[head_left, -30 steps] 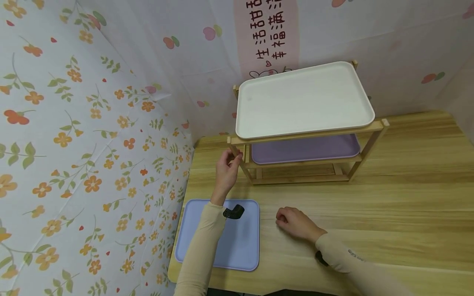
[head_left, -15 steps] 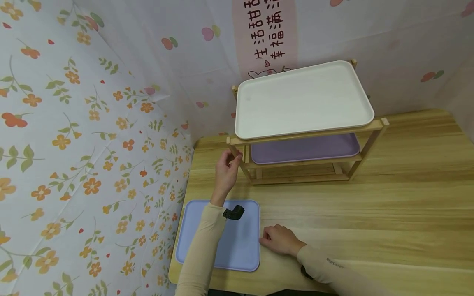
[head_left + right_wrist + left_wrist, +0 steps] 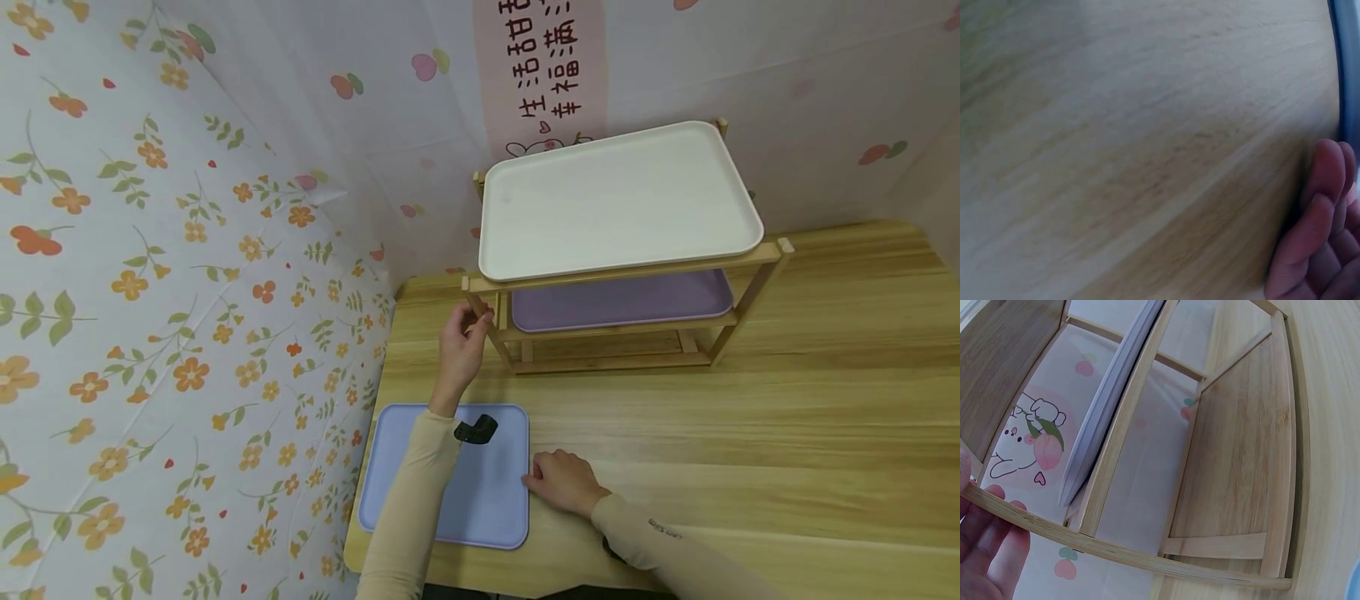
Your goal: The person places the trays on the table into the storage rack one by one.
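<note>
Lifting the blue tray (image 3: 480, 492) from the worktop (image 3: 750, 433) risks a slip: the right hand (image 3: 561, 482), fingers curled, only touches its right edge. The left hand (image 3: 461, 346) pinches the wooden rack (image 3: 750, 287) post; a tug may tip the white tray (image 3: 615, 200).

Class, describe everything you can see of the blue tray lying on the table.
The blue tray is a pale blue rectangle with rounded corners and a low raised rim, smooth like plastic. It lies flat at the table's near left corner, in front of the wooden rack. The left forearm crosses above it. The right hand rests at its right edge, fingertips at the rim. Nothing lies in it.
</note>
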{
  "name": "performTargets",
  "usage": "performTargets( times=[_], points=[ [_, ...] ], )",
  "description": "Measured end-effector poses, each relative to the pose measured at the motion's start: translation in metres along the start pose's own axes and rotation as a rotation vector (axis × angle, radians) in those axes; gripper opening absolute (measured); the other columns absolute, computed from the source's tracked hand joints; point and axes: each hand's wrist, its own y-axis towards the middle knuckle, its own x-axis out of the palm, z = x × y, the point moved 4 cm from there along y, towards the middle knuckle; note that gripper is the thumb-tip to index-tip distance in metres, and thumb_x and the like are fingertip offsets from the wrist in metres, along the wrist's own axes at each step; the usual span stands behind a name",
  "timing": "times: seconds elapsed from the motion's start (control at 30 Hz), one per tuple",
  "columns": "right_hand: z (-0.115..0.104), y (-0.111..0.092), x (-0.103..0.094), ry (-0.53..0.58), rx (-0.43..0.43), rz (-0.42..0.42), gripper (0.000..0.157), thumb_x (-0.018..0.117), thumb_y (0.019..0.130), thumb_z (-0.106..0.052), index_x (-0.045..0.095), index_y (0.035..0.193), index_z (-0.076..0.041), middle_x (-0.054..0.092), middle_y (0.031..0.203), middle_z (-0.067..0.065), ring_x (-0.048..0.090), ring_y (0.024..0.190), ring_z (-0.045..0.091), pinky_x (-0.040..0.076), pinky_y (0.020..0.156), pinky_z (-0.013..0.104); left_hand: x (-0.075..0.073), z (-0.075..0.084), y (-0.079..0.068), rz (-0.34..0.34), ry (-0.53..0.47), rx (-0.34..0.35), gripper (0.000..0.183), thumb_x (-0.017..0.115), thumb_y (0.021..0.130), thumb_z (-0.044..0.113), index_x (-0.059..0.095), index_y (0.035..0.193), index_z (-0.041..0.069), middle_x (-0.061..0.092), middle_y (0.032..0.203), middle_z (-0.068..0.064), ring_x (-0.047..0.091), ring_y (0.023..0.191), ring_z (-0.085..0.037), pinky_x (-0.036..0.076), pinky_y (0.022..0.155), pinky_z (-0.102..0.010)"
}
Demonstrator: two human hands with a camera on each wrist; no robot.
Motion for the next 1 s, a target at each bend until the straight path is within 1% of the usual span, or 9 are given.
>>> performTargets(
  times=[0.13, 0.23, 0.37, 0.47, 0.6, 0.7, 0.8, 1.0],
  points=[
    [0.000, 0.001, 0.000, 0.002, 0.059, -0.008, 0.026, 0.066, 0.077, -0.022, 0.048, 0.058, -0.019, 0.042, 0.053, -0.008, 0.040, 0.051, 0.010, 0.029, 0.044, 0.026, 0.001, 0.000, 0.000, -0.008, 0.002, -0.008, 0.023, 0.057, 0.096, 0.004, 0.056, 0.112, -0.012, 0.063, 0.111, -0.027, 0.061, 0.100, -0.022, 0.055, 0.083, -0.043],
    [0.003, 0.001, -0.001, 0.001, 0.089, -0.020, 0.031, 0.065, 0.073, -0.020, 0.042, 0.052, -0.019, 0.035, 0.050, -0.009, 0.034, 0.048, 0.009, 0.024, 0.043, 0.025, 0.001, 0.001, 0.000, -0.013, 0.005, 0.000, 0.025, 0.057, 0.096, 0.004, 0.055, 0.113, -0.014, 0.062, 0.111, -0.028, 0.061, 0.100, -0.025, 0.055, 0.082, -0.042],
    [0.011, -0.002, -0.003, 0.004, 0.130, -0.033, 0.037, 0.064, 0.073, -0.018, 0.035, 0.049, -0.020, 0.028, 0.048, -0.010, 0.027, 0.047, 0.008, 0.018, 0.042, 0.024, 0.001, 0.003, 0.000, -0.010, 0.015, 0.010, 0.025, 0.057, 0.096, 0.003, 0.055, 0.113, -0.016, 0.062, 0.110, -0.029, 0.061, 0.099, -0.027, 0.055, 0.080, -0.038],
    [0.019, -0.005, -0.006, 0.015, 0.168, -0.049, 0.036, 0.064, 0.074, -0.018, 0.036, 0.050, -0.019, 0.030, 0.048, -0.009, 0.028, 0.046, 0.008, 0.018, 0.041, 0.023, 0.001, 0.002, 0.000, -0.008, 0.014, 0.003, 0.023, 0.057, 0.096, 0.003, 0.056, 0.112, -0.013, 0.063, 0.110, -0.029, 0.061, 0.099, -0.024, 0.056, 0.081, -0.038],
    [0.030, -0.010, -0.013, 0.044, 0.213, -0.051, 0.032, 0.064, 0.076, -0.019, 0.043, 0.052, -0.017, 0.041, 0.045, -0.007, 0.039, 0.041, 0.009, 0.023, 0.040, 0.023, 0.001, 0.001, 0.000, -0.005, 0.011, -0.005, 0.022, 0.057, 0.096, 0.003, 0.057, 0.111, -0.012, 0.063, 0.110, -0.029, 0.060, 0.097, -0.018, 0.055, 0.081, -0.040],
    [0.038, -0.014, -0.021, 0.059, 0.245, -0.029, 0.030, 0.065, 0.077, -0.020, 0.046, 0.054, -0.015, 0.048, 0.045, -0.004, 0.045, 0.040, 0.011, 0.026, 0.040, 0.023, 0.001, 0.000, 0.000, -0.001, 0.012, 0.002, 0.023, 0.057, 0.095, 0.003, 0.056, 0.111, -0.013, 0.063, 0.110, -0.029, 0.060, 0.096, -0.018, 0.055, 0.081, -0.044],
    [0.045, -0.018, -0.029, 0.066, 0.267, -0.009, 0.028, 0.065, 0.077, -0.020, 0.047, 0.055, -0.013, 0.049, 0.046, -0.003, 0.046, 0.042, 0.012, 0.026, 0.041, 0.023, 0.000, 0.000, 0.000, 0.005, 0.008, 0.005, 0.023, 0.057, 0.095, 0.003, 0.056, 0.111, -0.014, 0.062, 0.109, -0.030, 0.060, 0.095, -0.018, 0.055, 0.081, -0.048],
    [0.055, -0.024, -0.042, 0.046, 0.299, 0.010, 0.022, 0.067, 0.075, -0.020, 0.050, 0.062, -0.013, 0.048, 0.056, -0.001, 0.044, 0.051, 0.014, 0.030, 0.045, 0.025, 0.000, -0.002, 0.000, 0.002, 0.007, -0.007, 0.022, 0.057, 0.095, 0.003, 0.056, 0.111, -0.012, 0.062, 0.110, -0.029, 0.060, 0.096, -0.018, 0.054, 0.082, -0.047]
  ],
)
